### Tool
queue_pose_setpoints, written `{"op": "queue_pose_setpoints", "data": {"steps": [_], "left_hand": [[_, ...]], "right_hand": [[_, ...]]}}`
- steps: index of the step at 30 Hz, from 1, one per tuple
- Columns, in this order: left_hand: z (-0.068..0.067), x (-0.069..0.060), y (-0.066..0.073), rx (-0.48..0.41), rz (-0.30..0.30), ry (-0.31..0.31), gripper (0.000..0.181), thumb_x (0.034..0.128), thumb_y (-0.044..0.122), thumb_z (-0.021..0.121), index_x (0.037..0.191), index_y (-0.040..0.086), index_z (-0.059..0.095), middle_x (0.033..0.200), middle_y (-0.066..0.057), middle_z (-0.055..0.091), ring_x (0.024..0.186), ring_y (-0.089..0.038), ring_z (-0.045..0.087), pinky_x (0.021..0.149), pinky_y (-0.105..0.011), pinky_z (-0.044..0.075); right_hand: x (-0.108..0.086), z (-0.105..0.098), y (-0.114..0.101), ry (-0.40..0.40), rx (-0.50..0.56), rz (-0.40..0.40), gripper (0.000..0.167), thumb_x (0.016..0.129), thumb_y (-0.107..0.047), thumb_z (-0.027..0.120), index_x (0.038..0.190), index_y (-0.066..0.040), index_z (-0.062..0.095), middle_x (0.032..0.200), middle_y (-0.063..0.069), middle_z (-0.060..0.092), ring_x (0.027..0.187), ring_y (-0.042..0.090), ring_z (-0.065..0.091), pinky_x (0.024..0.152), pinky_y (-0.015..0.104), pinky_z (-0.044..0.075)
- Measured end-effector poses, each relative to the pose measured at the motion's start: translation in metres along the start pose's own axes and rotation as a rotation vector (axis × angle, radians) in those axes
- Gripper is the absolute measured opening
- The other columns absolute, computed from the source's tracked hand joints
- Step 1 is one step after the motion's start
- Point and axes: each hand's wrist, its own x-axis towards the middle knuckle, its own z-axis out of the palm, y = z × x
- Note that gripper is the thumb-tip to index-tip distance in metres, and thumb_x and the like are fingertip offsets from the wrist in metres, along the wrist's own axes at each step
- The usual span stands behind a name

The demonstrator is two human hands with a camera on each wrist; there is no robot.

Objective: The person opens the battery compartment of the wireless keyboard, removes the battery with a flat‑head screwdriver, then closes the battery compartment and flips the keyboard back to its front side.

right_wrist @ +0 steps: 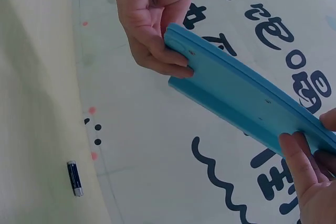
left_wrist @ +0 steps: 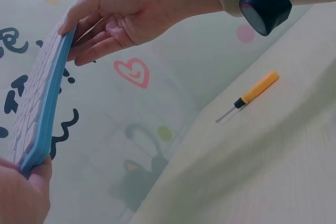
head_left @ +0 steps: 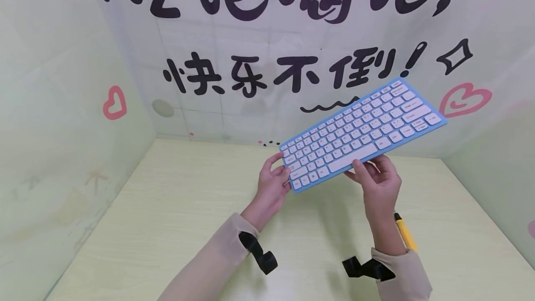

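A light-blue keyboard point(head_left: 355, 134) with white keys is held up above the table, tilted with its right end higher. My left hand point(head_left: 273, 182) grips its left end, thumb on the front and fingers partly hidden behind. At the near long edge, right of the middle, my right hand point(head_left: 380, 185) pinches it with the thumb in front. The blue underside point(right_wrist: 236, 93) shows in the right wrist view, with small dark spots like screws. A yellow screwdriver point(left_wrist: 257, 90) with a black collar lies on the table, partly covered by my right wrist in the head view.
A small dark cylinder with silvery ends, like a battery point(right_wrist: 74, 178), lies on the table near the back wall. The pale table point(head_left: 167, 208) is bordered by a back wall point(head_left: 251, 120) with black lettering and by side walls.
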Motion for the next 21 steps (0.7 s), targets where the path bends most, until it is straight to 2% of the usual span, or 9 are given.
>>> {"op": "queue_pose_setpoints", "data": {"steps": [3, 10, 15, 21], "left_hand": [[-0.001, 0.0, 0.001, -0.004, 0.012, 0.012, 0.044, 0.0914, -0.008, 0.044, 0.13, 0.013, 0.043, 0.109, -0.017, 0.058, 0.085, -0.021, 0.063, 0.068, -0.029, 0.052], [-0.006, 0.001, 0.005, 0.009, 0.024, 0.038, 0.045, 0.091, -0.009, 0.044, 0.13, 0.012, 0.044, 0.109, -0.018, 0.058, 0.085, -0.022, 0.063, 0.067, -0.028, 0.052], [-0.014, 0.001, 0.01, 0.023, 0.014, 0.064, 0.044, 0.0914, -0.008, 0.045, 0.131, 0.012, 0.044, 0.11, -0.018, 0.059, 0.085, -0.021, 0.063, 0.066, -0.027, 0.051], [-0.022, 0.002, 0.017, 0.055, 0.034, 0.072, 0.044, 0.0909, -0.008, 0.046, 0.13, 0.011, 0.046, 0.108, -0.018, 0.059, 0.083, -0.02, 0.064, 0.062, -0.024, 0.05]], "right_hand": [[0.001, -0.005, 0.0, -0.05, -0.04, 0.003, 0.029, 0.085, 0.01, 0.054, 0.114, 0.01, 0.054, 0.1, 0.013, 0.061, 0.082, 0.019, 0.064, 0.067, 0.032, 0.051], [0.004, -0.024, -0.004, -0.152, -0.227, 0.04, 0.027, 0.088, 0.006, 0.053, 0.115, 0.006, 0.056, 0.095, 0.006, 0.063, 0.081, 0.015, 0.063, 0.065, 0.027, 0.051], [0.007, -0.04, -0.007, -0.152, -0.263, 0.091, 0.029, 0.091, 0.002, 0.051, 0.119, 0.005, 0.055, 0.098, 0.005, 0.065, 0.082, 0.013, 0.064, 0.065, 0.026, 0.051], [0.014, -0.054, -0.01, -0.164, -0.425, 0.167, 0.026, 0.092, -0.006, 0.053, 0.115, 0.005, 0.057, 0.096, -0.003, 0.066, 0.081, 0.008, 0.064, 0.063, 0.023, 0.051]]}}
